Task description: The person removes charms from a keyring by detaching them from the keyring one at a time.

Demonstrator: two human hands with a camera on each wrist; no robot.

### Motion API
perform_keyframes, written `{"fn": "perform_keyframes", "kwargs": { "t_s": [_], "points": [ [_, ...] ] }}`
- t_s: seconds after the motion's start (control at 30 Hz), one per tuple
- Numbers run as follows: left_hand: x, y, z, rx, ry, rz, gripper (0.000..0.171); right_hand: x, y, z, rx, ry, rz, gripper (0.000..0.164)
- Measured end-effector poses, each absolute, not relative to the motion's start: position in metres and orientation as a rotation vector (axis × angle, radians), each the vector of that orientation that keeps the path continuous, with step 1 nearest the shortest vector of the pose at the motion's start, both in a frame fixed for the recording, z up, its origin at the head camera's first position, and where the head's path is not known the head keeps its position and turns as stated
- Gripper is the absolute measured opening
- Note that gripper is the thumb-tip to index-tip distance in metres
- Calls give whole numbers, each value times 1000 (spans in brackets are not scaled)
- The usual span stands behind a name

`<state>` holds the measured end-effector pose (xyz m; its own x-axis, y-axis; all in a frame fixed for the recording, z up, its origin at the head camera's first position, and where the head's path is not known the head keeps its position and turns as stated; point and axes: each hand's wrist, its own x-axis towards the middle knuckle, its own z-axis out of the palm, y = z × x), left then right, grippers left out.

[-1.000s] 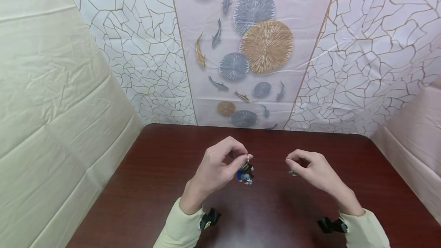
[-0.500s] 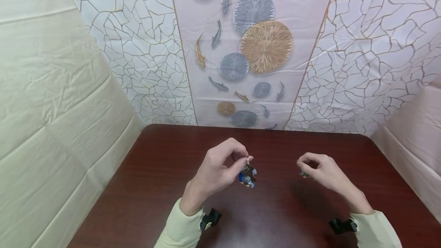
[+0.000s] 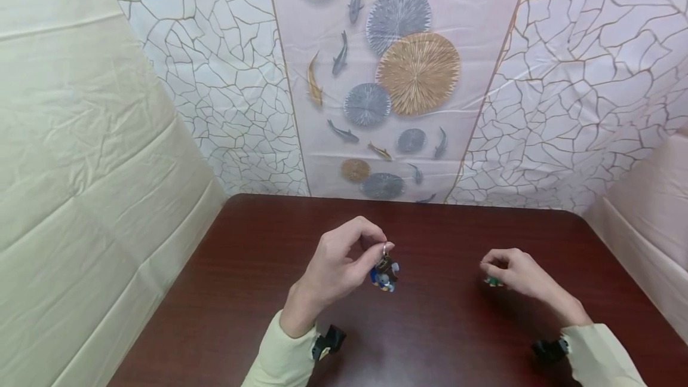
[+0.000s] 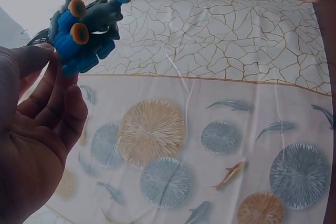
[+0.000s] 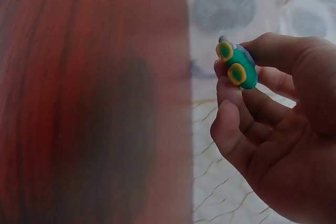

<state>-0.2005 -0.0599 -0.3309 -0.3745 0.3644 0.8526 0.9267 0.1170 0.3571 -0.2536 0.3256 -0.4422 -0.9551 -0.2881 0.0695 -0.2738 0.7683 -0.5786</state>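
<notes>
My left hand [image 3: 341, 258] pinches the metal ring [image 3: 384, 249] of a keychain between thumb and forefinger, over the middle of the table. Small figures [image 3: 384, 278] in blue, brown and grey hang from that ring. In the left wrist view the nearest figure [image 4: 73, 40] is blue and dark grey with round orange-rimmed feet. Farther right, my right hand [image 3: 518, 270] pinches a small green figure [image 5: 244, 69] between thumb and fingers, low over the table. Two yellow-rimmed round feet show on it; its upper part is partly hidden by the fingers.
A dark red-brown wooden table [image 3: 258, 291] lies under both hands. Behind it hangs a patterned cloth [image 3: 419, 73] with fish and round leaves. Pale cloth walls [image 3: 97, 196] close in the sides. A black wrist camera [image 3: 329, 342] sits at the left sleeve.
My right hand has moved right and down with the green figure, away from the left hand. My left hand stays almost in place, while the hanging figures swing slightly.
</notes>
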Motion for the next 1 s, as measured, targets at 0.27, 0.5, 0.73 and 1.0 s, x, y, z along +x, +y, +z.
{"fn": "perform_keyframes", "kwargs": {
  "t_s": [0.27,0.5,0.73,1.0],
  "points": [
    [-200,-60,-330,-1258,-1799,-1225,18,-259,342,-456,-423,2891,-925,11],
    [-199,-62,-330,-1253,-1804,-1216,17,-259,346,-461,-388,2877,-897,9],
    [-199,-62,-329,-1253,-1808,-1204,16,-262,349,-467,-372,2872,-874,8],
    [-199,-62,-328,-1251,-1818,-1192,16,-264,349,-464,-372,2911,-825,8]
  ]
}}
